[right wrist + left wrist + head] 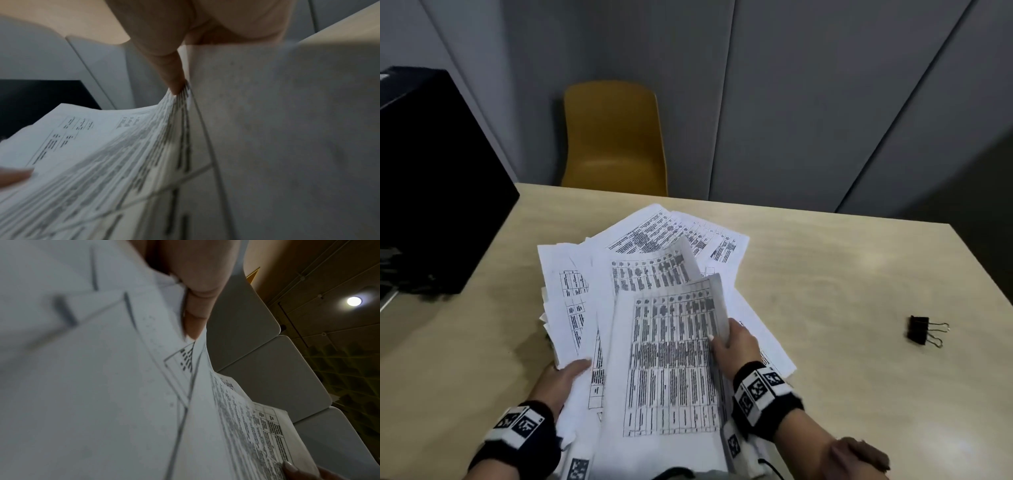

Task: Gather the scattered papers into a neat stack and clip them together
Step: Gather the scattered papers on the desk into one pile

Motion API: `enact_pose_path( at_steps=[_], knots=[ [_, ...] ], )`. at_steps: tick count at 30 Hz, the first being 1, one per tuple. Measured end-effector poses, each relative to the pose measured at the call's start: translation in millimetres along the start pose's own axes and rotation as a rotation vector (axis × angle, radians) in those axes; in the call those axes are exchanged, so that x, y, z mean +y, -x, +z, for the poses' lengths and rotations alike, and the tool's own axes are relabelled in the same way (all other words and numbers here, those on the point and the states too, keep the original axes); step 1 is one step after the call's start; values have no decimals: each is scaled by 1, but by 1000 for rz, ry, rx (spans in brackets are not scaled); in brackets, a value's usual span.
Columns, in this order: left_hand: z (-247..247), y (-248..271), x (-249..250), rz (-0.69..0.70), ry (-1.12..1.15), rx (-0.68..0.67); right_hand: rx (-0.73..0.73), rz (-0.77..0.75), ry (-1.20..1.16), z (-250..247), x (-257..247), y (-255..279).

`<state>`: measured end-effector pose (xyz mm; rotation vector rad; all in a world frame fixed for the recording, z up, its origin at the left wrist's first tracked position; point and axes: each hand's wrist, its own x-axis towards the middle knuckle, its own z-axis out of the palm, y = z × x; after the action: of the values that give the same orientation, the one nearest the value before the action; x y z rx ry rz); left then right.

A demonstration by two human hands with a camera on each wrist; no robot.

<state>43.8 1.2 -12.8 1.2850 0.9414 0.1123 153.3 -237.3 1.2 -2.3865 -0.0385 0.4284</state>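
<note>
Printed white papers with dark tables are fanned loosely, lifted near me over the wooden table. My left hand grips their left edge, thumb on top; the left wrist view shows a finger against the sheets. At the right edge my right hand pinches the top sheets, thumb on the printed side, and the right wrist view shows the thumb pressing the papers. More sheets lie spread on the table behind. Black binder clips lie far right, apart from both hands.
A black box-like object stands at the table's left side. A mustard-yellow chair is behind the far edge, before grey wall panels. Bare tabletop lies between the papers and the clips.
</note>
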Motion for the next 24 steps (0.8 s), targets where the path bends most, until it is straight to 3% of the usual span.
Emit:
enact_pose_path(
  at_steps=[5,8,10,13,15,20,24],
  knots=[
    [-6,-4,-9,-12,-26,-89,-161,-81,118,10,1,-3],
    [-9,-11,-15,-23,-82,-46,-217,-114,118,10,1,-5],
    [-10,-12,-16,-21,-77,-19,-166,-85,51,6,1,-9],
    [-12,-10,-17,-40,-8,13,80,-29,-115,-3,8,-24],
    [-17,-12,-19,-60,34,50,162,13,-110,-10,15,-37],
    [-25,-14,-22,-102,119,44,98,20,152,-17,23,-58],
    [-28,-7,-20,-49,175,32,82,-17,251,-14,11,-66]
  ],
)
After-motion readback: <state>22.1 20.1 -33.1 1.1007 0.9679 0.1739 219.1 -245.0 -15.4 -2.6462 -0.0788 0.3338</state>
